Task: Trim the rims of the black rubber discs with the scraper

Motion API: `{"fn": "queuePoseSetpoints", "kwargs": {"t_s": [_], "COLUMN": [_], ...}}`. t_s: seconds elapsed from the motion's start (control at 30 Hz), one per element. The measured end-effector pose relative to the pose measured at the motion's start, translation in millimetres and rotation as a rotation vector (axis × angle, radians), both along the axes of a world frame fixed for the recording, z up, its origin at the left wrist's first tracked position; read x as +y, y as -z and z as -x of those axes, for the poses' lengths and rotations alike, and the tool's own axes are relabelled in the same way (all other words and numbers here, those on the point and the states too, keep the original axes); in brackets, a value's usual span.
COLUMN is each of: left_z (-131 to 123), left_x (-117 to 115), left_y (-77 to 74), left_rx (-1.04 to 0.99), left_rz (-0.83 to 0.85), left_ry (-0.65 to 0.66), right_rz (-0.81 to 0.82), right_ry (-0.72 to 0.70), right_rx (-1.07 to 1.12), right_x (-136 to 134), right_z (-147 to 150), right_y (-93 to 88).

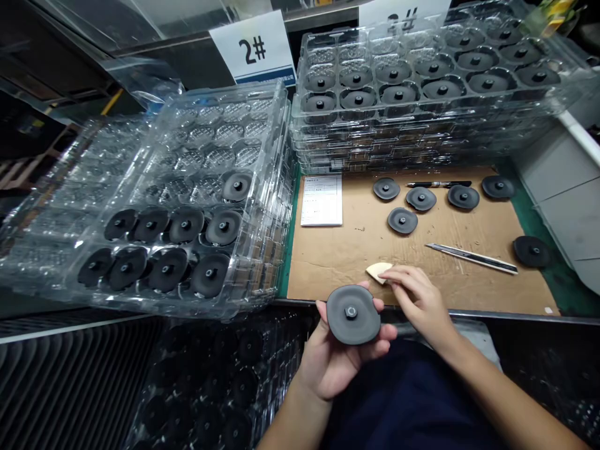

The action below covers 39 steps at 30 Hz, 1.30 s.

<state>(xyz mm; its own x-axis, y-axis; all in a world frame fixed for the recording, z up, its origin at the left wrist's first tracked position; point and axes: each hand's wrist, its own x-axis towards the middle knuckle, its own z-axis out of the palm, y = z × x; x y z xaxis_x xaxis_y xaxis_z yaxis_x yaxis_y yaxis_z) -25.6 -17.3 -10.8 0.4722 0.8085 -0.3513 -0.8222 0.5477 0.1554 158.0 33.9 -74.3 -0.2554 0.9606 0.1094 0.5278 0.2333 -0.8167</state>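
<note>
My left hand [335, 365] grips a dark grey rounded disc [341, 328] by its rim. The disc faces up, with a small stud at its centre. Just above and to the right, my right hand [419, 297] pinches a cream wedge [376, 270], which looks like a piece of sponge, at the brown cardboard [347, 250]. Whether the wedge still rests on the cardboard I cannot tell. Several similar discs lie beyond my hands, among them one disc [402, 220] near the middle and another disc [531, 251] at the right edge.
A craft knife [471, 257] and a black pen [438, 184] lie on the cardboard, near a paper slip [321, 200]. Stacked clear trays [262, 206] with discs stand at left; another tray stack [403, 140] spans the back. Lower left, more discs [206, 425] sit in a dark tray.
</note>
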Motion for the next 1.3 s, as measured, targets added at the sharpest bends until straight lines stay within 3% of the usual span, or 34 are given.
{"fn": "queuePoseSetpoints", "kwargs": {"t_s": [0.1, 0.27, 0.33, 0.53, 0.6, 0.77, 0.93, 0.97, 1.03, 1.1, 1.17, 1.3], "left_z": [0.7, -1.0, -0.1, 4.1, 4.8, 5.7, 8.1, 11.5, 25.9, 52.5, 90.0, 169.2], "left_x": [0.6, -3.4, -5.0, -7.1, -7.7, -6.7, -15.7, -21.4, -39.1, -67.6, -109.7, -226.6], "left_y": [5.1, 15.9, 16.6, 8.8, 6.0, -3.3, -1.7, 2.2, 11.7, 19.4, 19.8, -7.0], "left_rx": [0.185, 1.22, 1.472, 1.554, 1.533, 1.288, 1.035, 1.056, 1.16, 1.3, 1.468, 1.883], "left_rz": [-0.081, -0.589, -0.754, -0.843, -0.825, -0.59, -0.323, -0.276, -0.168, -0.024, 0.157, 0.675], "left_ry": [-0.023, -0.223, -0.242, -0.199, -0.188, -0.078, 0.058, 0.042, -0.022, -0.068, -0.088, -0.17], "right_rz": [0.05, 0.12, 0.153, 0.228, 0.258, 0.168, 0.043, 0.046, 0.062, 0.059, 0.054, 0.099], "right_ry": [-0.045, -0.017, -0.005, 0.038, -0.017, -0.365, -0.137, -0.141, -0.288, -0.507, -0.62, -0.523], "right_rx": [0.02, 0.051, 0.071, 0.201, 0.28, 0.273, 0.316, 0.299, 0.232, 0.166, 0.095, -0.042], "right_x": [-6.4, -10.9, -10.8, -11.2, -10.7, -9.7, -19.3, -21.6, -25.6, -28.0, -27.0, -12.4], "right_z": [-1.9, -2.0, -1.6, -2.5, -2.5, 0.5, 12.9, 16.9, 24.8, 28.9, 26.3, 5.9], "right_y": [-2.1, -2.9, -9.8, -47.8, -60.9, -76.7, -64.2, -59.4, -47.3, -30.9, -9.5, 40.6]}}
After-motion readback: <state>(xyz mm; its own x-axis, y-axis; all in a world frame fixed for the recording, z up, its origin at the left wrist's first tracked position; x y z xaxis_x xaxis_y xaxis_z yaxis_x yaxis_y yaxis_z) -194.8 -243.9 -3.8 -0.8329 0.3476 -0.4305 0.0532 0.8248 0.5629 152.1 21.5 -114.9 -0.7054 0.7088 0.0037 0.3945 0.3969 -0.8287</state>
